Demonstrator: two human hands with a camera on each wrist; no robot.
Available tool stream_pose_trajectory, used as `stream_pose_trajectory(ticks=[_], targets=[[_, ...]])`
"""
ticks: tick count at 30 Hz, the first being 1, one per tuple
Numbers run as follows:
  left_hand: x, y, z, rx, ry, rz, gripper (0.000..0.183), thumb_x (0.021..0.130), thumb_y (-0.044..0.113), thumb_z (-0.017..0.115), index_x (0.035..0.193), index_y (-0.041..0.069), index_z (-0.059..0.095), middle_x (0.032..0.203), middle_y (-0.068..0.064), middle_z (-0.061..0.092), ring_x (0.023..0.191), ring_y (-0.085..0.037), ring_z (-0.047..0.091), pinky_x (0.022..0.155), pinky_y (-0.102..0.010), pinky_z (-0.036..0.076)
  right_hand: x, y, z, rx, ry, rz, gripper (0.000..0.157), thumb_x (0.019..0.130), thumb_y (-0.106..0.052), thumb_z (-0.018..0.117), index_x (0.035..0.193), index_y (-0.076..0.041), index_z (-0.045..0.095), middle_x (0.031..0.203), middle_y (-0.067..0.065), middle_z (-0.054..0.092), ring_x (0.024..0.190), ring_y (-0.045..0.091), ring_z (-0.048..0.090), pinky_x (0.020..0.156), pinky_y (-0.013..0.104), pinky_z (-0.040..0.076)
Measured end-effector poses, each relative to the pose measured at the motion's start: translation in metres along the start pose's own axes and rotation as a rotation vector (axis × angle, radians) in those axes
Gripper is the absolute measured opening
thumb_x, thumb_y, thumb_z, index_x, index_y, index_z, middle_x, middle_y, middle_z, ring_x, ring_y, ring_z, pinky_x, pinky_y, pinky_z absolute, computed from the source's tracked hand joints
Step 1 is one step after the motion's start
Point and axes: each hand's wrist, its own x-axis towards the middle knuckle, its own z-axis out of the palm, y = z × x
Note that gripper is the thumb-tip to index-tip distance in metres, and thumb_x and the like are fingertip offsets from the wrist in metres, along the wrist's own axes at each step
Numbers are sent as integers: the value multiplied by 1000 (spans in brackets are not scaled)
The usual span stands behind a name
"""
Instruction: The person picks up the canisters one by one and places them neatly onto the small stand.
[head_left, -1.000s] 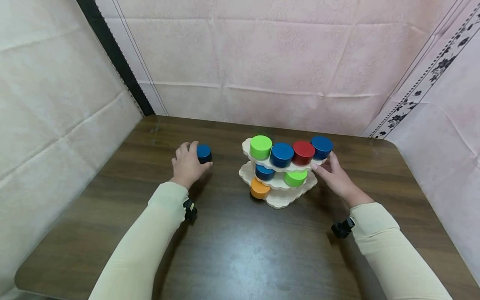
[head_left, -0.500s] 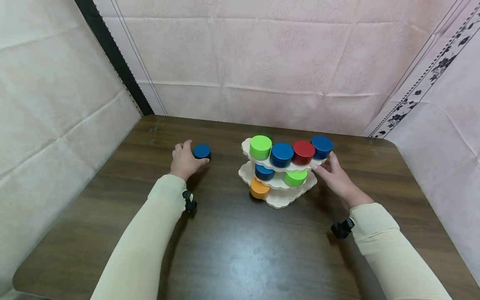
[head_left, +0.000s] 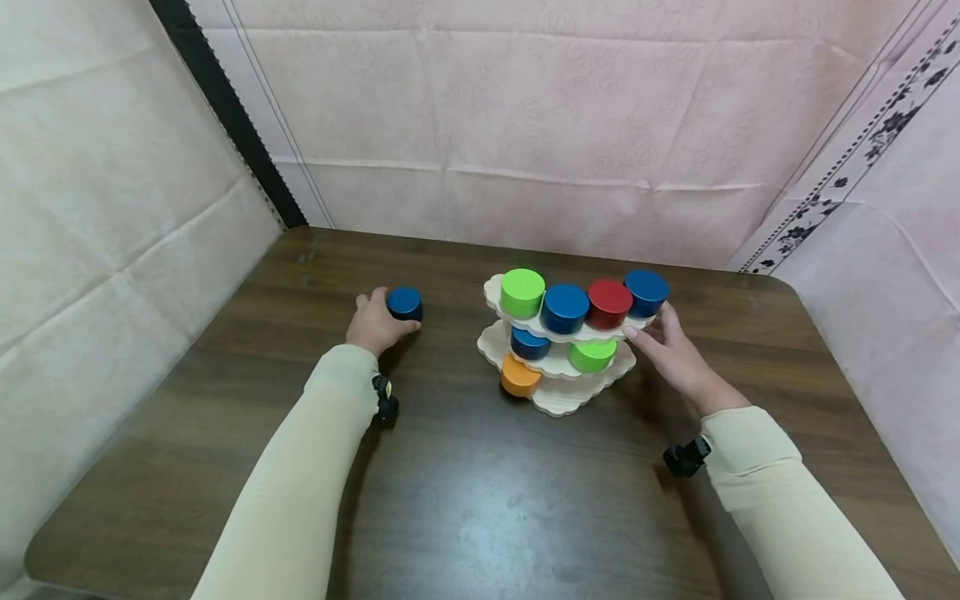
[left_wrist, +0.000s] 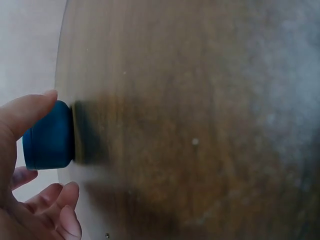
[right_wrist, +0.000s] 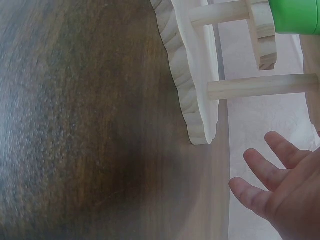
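On the left of the table, my left hand (head_left: 374, 327) pinches a short blue cylinder (head_left: 405, 303) between thumb and fingers. In the left wrist view the thumb lies against the blue cylinder (left_wrist: 48, 140), whose base is at the tabletop; the other fingers are loosely bent below it. My right hand (head_left: 675, 357) holds the right edge of the top tier of a pale wooden three-tier stand (head_left: 558, 398). Three fingers of the right hand (right_wrist: 300, 195) extend free under that tier in the right wrist view. Its thumb is out of that view.
The top tier carries a green cylinder (head_left: 522, 293), two blue ones and a red cylinder (head_left: 608, 304). Lower down sit a blue cylinder (head_left: 529, 344), a green cylinder (head_left: 592, 356) and an orange cylinder (head_left: 520, 377). Pale cloth (head_left: 480, 125) hangs behind the brown table (head_left: 480, 508).
My left hand has lowered its fingers around the blue cylinder, which has shifted very slightly left. The right hand and the stand have stayed in place.
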Motion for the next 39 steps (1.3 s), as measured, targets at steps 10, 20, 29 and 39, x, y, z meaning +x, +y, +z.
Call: stream_pose_trajectory(ticks=[10,20,29,39], targets=[[2,5,-2,9,-12,-5,85,86,39,70,149,5,25,141,-28,31,127,-46,41,102,-61,36,-1,0,1,32,-1,-6,83,99,-46,47,154,-22,-10,155,25,14,139,48,22,106,69,21],[1,8,-1,-3,5,-5,77,89,39,67,146,3,29,140,-27,33,127,-45,42,103,-59,37,-2,1,2,43,13,-7,83,99,-45,48,154,-21,-10,154,26,16,139,47,22,106,69,21],[-1,7,1,-57,9,6,76,89,36,68,144,2,29,141,-25,35,127,-43,41,104,-58,36,-4,-3,2,53,4,17,83,98,-45,48,154,-24,-10,156,25,13,141,47,19,106,70,19],[-11,16,-3,-92,8,51,73,90,32,67,144,2,29,141,-24,35,129,-42,40,105,-58,35,-13,-21,1,54,-17,22,83,100,-39,49,154,-18,-10,154,28,13,140,49,20,105,71,19]])
